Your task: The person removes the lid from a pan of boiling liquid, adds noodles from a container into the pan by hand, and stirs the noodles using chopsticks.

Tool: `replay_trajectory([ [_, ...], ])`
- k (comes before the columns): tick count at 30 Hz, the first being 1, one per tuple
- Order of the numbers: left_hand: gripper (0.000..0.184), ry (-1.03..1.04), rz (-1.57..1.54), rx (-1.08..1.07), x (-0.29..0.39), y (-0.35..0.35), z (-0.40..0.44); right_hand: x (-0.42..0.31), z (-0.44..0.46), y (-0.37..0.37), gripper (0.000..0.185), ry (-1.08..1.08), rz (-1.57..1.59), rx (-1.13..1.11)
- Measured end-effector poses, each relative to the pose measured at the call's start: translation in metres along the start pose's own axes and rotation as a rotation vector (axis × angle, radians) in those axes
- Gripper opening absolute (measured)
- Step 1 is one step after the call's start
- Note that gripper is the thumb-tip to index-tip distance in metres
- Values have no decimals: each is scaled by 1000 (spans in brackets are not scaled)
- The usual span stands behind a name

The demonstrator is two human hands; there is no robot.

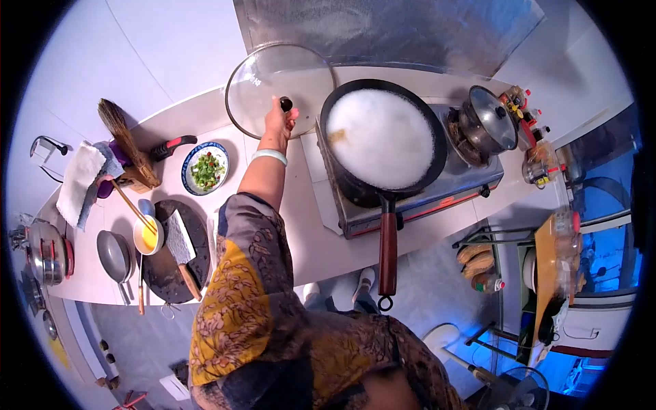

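Note:
My left hand (277, 124) has its fingers closed around the dark knob of a large glass lid (253, 82). The lid stands at the back of the counter, close to the wall. Just right of it, a long-handled wok (383, 140) sits on the gas stove (355, 222), filled with white foam that has a small brownish patch. Its wooden handle (387, 253) points toward my body. Left of my forearm is a patterned bowl (206, 169) holding chopped greens with red bits. Some bare skin of my right arm (389, 391) shows at the bottom edge; that hand is out of view.
A lidded pot (486, 119) occupies the right burner, with bottles (540, 133) beyond. On the left counter are a round black board (179, 270) with a cleaver (180, 239), a bowl of yellow liquid (148, 236) with chopsticks, a small grey pan (114, 254) and a knife block (141, 179).

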State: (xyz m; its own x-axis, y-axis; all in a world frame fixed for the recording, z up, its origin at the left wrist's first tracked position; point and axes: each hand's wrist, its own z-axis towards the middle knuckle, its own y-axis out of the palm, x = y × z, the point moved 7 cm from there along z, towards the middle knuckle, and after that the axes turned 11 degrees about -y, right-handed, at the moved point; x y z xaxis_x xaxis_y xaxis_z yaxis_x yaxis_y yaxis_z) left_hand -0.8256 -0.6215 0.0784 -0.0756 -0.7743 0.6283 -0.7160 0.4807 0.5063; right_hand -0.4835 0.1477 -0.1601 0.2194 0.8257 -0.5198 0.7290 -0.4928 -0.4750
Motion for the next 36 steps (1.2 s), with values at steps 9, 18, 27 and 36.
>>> replay_trajectory([
  [9, 55, -48, 70, -10, 7, -18, -56, -6, 12, -11, 33, -87, -35, 1],
  [18, 17, 255, 412, -41, 29, -138, -289, -4, 46, -36, 33, -284, -156, -86],
  [27, 34, 153, 492, 700, -170, -355, -445, 16, 142, -45, 33, -577, -7, -411],
  [36, 61, -89, -356, 384, -262, -362, -373, -95, 96, -40, 32, -454, -308, -336],
])
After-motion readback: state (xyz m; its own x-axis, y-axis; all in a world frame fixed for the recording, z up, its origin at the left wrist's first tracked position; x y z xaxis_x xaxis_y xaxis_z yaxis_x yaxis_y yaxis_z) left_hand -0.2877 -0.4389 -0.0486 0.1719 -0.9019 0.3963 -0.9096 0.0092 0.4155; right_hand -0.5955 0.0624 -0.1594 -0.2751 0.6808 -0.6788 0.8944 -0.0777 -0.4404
